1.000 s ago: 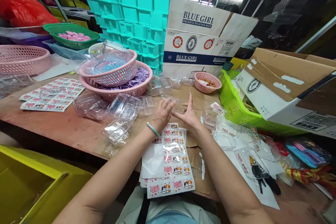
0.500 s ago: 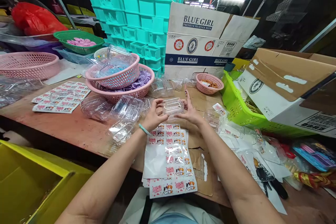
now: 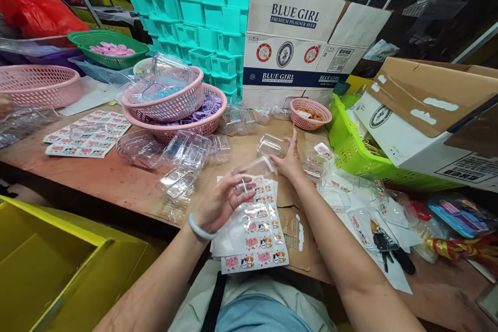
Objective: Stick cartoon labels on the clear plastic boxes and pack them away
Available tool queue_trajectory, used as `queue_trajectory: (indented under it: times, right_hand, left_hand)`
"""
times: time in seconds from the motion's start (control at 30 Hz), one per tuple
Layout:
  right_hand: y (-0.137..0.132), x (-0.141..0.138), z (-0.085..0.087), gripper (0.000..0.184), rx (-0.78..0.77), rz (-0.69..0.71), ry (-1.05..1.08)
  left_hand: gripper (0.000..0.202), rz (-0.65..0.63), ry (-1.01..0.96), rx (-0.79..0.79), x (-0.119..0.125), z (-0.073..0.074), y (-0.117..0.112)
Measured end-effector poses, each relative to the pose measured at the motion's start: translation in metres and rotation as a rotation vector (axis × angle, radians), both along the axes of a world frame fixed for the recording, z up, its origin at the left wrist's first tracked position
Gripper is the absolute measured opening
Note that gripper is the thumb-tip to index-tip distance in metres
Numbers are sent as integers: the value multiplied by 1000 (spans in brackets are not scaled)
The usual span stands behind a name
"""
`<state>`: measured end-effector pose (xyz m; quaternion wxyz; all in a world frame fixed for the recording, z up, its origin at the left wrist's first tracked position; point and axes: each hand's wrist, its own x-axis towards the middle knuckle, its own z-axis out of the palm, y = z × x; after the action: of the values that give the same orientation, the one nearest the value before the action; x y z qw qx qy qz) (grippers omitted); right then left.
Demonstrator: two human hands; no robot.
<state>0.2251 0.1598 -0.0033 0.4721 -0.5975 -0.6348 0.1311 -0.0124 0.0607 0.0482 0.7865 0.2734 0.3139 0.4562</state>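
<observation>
A clear plastic box, blurred by motion, is between my two hands above the upper end of the sticker sheets. My left hand, with a pale band at its wrist, holds its near left side with curled fingers. Beside its right corner is my right hand, fingers stretched forward and thumb apart, the thumb tip near or touching the edge. Behind them, another clear plastic box rests on the cardboard. The sticker sheets, printed with cartoon cats and dogs, lie stacked before me, partly under my left hand.
Clear boxes are piled left of the sheets. Pink baskets hold purple and blue pieces, and a small pink basket brown ones. At right stand a green crate and a carton. Keys lie on papers.
My left hand has drawn back toward me and turned, with the clear box tilting lower. My right hand has opened out slightly to the right. A box now shows clearly behind them.
</observation>
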Motion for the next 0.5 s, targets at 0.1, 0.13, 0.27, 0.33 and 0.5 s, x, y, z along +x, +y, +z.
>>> queue_trajectory:
  times: [0.1,0.13,0.27,0.33,0.5]
  right_hand:
    - [-33,-9,32,86,103,-56,44]
    - [-49,-14,41,69,106,-55,120]
    - [-121,-40,58,26,-192,133,556]
    - [-150,-52,53,25,-377,173,693]
    - [-180,-67,43,28,-535,144,787]
  left_hand:
    - [44,8,110,-63,1,-21,-27]
    - [47,11,143,-61,0,-27,-32]
    - [42,13,136,-65,-1,-41,-41]
    - [36,50,105,-88,2,-44,-43]
    - [32,136,68,-133,11,-47,-50]
